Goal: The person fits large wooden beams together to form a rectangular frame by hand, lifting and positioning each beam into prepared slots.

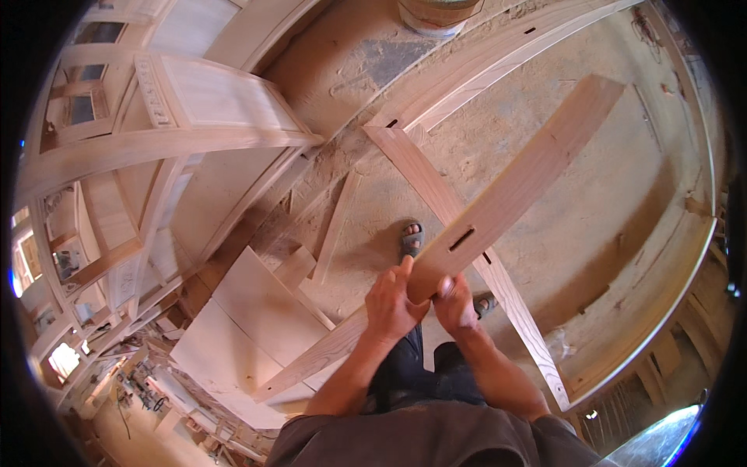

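Observation:
A long, flat wooden board (537, 175) with a dark slot cut in its face slants away from me toward the upper right. My left hand (387, 305) is closed around the left edge of its near end. On the other side of that same end, my right hand (457, 305) grips it, its thumb slightly blurred. Below the board runs a rail (517, 300) of a large wooden frame, partly hidden by the board. Another wooden bar (319, 354) lies at the lower left, passing behind my left hand.
The frame's long side (486, 58), with small slots, extends to the upper right. A curved side panel (657, 335) bounds the right. Wooden cabinets (226, 93) stand at the left, near pale panels (237, 319). A bucket (438, 15) sits at the top. Sawdust covers the floor (373, 187).

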### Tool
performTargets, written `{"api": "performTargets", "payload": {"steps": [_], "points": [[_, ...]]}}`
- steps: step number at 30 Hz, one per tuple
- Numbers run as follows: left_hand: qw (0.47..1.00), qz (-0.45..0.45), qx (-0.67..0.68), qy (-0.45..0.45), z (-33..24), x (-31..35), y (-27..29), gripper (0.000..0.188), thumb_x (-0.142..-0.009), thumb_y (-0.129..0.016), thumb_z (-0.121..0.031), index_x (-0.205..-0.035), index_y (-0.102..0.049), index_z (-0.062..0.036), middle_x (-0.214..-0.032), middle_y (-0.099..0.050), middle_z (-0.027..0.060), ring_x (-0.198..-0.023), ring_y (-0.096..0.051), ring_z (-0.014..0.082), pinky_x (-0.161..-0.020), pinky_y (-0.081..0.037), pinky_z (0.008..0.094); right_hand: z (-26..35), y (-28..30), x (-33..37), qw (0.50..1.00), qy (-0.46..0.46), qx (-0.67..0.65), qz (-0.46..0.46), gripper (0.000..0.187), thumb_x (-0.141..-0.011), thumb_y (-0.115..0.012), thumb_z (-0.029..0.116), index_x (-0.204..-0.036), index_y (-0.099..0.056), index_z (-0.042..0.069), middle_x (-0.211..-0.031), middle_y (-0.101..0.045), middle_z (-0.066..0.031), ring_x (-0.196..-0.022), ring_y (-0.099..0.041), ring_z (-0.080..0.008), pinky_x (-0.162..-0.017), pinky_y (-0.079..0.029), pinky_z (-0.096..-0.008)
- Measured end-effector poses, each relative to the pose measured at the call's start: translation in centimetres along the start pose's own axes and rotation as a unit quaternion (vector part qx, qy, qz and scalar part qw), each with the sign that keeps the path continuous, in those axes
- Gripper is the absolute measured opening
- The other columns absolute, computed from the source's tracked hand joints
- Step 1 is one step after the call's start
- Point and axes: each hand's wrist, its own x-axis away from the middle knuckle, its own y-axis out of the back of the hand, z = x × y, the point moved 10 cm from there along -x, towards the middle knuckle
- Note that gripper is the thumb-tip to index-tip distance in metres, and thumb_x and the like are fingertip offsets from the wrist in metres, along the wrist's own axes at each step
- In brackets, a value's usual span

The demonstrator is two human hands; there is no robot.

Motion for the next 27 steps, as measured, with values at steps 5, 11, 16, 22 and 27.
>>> {"api": "performTargets", "payload": {"steps": [5,11,16,22,27], "points": [[0.991,-0.001,0.135,0.004,6.1,9.3,2.9,0.097,-0.064,-0.096,-0.027,-0.143,-0.048,0.0025,-0.127,-0.064,0.0242,-0.113,-0.063,0.0442,-0.096,-0.052,0.0492,0.4,1.6,2.0,0.976,-0.033,-0.051,-0.207,0.051,-0.096,-0.075,0.031,-0.134,-0.059,-0.001,-0.124,-0.067,-0.0073,-0.12,-0.061,-0.0214,-0.107,-0.045,-0.04],[0.947,0.268,-0.098,0.146,32.2,33.8,-2.7,0.109,-0.055,-0.097,-0.052,-0.138,-0.058,0.0044,-0.118,-0.072,0.0247,-0.113,-0.068,0.0416,-0.102,-0.055,0.0486,2.2,3.5,6.6,0.948,-0.029,0.045,-0.313,0.039,-0.095,-0.076,0.026,-0.122,-0.066,0.0,-0.106,-0.071,-0.0066,-0.098,-0.067,-0.0219,-0.091,-0.052,-0.041],[0.893,0.338,0.047,0.295,33.8,32.3,-4.2,0.078,-0.04,-0.104,-0.045,-0.095,-0.07,-0.001,-0.093,-0.077,0.016,-0.088,-0.075,0.032,-0.08,-0.06,0.0431,3.4,2.5,6.5,0.93,-0.033,0.099,-0.354,0.041,-0.094,-0.077,0.033,-0.118,-0.068,0.001,-0.11,-0.072,-0.0084,-0.101,-0.067,-0.0226,-0.088,-0.051,-0.0415],[0.926,0.307,0.032,0.219,34.5,27.9,-5.3,0.074,-0.041,-0.101,-0.048,-0.088,-0.071,-0.0003,-0.086,-0.076,0.0164,-0.083,-0.074,0.0343,-0.078,-0.059,0.0461,4.2,6.0,3.7,0.927,0.016,0.083,-0.365,0.04,-0.094,-0.077,0.039,-0.115,-0.07,0.006,-0.11,-0.072,-0.0075,-0.104,-0.066,-0.0229,-0.088,-0.05,-0.0414],[0.952,0.27,0.082,0.118,30.5,22.4,-4.1,0.056,-0.058,-0.1,-0.04,-0.093,-0.073,-0.0043,-0.087,-0.077,0.0145,-0.077,-0.073,0.026,-0.069,-0.058,0.0387,4.5,10.7,1.3,0.94,0.05,-0.084,-0.328,0.031,-0.096,-0.073,0.038,-0.109,-0.073,0.009,-0.106,-0.075,-0.0075,-0.097,-0.069,-0.0245,-0.085,-0.053,-0.0416]]}}
